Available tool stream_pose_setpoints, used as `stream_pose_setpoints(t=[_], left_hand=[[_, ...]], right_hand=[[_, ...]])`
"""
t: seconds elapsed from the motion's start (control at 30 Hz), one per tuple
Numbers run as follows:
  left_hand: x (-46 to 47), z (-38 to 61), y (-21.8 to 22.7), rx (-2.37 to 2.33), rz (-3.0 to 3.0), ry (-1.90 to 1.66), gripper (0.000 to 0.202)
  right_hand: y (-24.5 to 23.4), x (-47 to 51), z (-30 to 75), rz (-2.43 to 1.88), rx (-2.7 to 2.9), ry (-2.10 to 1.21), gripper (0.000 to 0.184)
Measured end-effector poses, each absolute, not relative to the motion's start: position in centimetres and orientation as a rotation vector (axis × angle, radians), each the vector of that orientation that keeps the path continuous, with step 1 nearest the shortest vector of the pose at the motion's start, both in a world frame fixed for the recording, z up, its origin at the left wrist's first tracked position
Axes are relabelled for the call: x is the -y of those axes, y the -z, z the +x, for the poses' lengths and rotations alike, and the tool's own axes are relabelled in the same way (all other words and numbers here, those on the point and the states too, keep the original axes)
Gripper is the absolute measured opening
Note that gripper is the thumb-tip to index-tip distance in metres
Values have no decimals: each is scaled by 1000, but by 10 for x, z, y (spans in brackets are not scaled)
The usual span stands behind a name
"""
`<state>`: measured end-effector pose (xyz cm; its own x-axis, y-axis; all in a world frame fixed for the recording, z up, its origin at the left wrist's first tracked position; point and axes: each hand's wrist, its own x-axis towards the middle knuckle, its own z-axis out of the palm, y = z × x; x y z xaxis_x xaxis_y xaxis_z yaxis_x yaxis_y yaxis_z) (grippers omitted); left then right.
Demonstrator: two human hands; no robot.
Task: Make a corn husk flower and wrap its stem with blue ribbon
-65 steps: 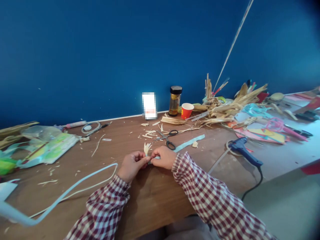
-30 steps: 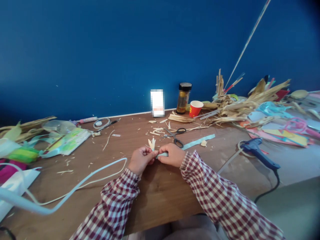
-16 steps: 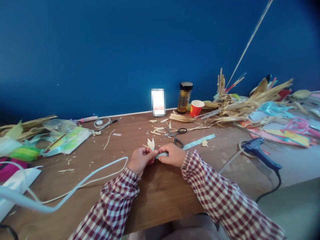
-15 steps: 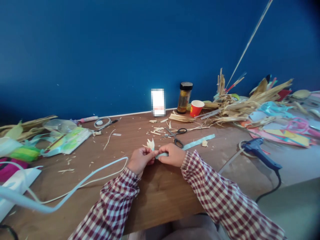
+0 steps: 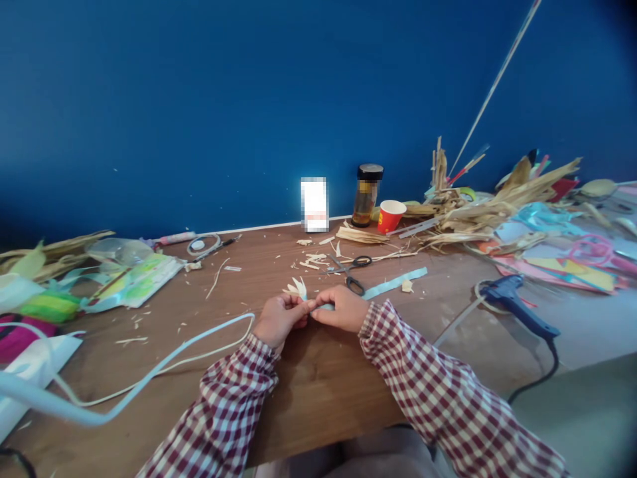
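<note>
My left hand (image 5: 284, 317) is closed in a pinch on the base of a small pale flower (image 5: 297, 287), whose pointed petals stick up above the fingers. My right hand (image 5: 343, 309) meets it at the fingertips, its thumb and fingers closed on a light blue ribbon (image 5: 395, 283). The ribbon's loose end lies on the table beyond the right wrist. Where the ribbon meets the flower is hidden by my fingers. Scissors (image 5: 354, 271) with black handles lie open just beyond my right hand.
A blue glue gun (image 5: 522, 305) lies right of my right arm. White cable (image 5: 174, 352) loops beside my left arm. A red paper cup (image 5: 391, 216) and a dark-lidded bottle (image 5: 367, 196) stand by the wall. Dried husks (image 5: 462, 216) heap at the right; bagged materials (image 5: 134, 279) lie left.
The flower's petals have tipped slightly to the left and look more spread. Both hands stay in nearly the same place with the same grip.
</note>
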<state>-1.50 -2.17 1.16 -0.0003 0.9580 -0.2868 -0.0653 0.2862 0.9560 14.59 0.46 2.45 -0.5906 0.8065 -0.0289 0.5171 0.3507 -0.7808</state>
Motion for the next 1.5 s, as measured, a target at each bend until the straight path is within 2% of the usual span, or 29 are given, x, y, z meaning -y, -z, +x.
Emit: stream_pose_setpoints(t=[0.67,0.83,1.5], left_hand=[[23,-20,-17,-1205,873,-966,36],[23,-18,-16,-1212,844,-1023,30],[26,-17,-17,-1181,862,-1010,32]], right_hand=[[-19,-9,146,-1163,2170,-1188,20],[-22,-9,145,-1160,2160,-1201,22],[-16,-6,142,-1214,2099,-1084,16]])
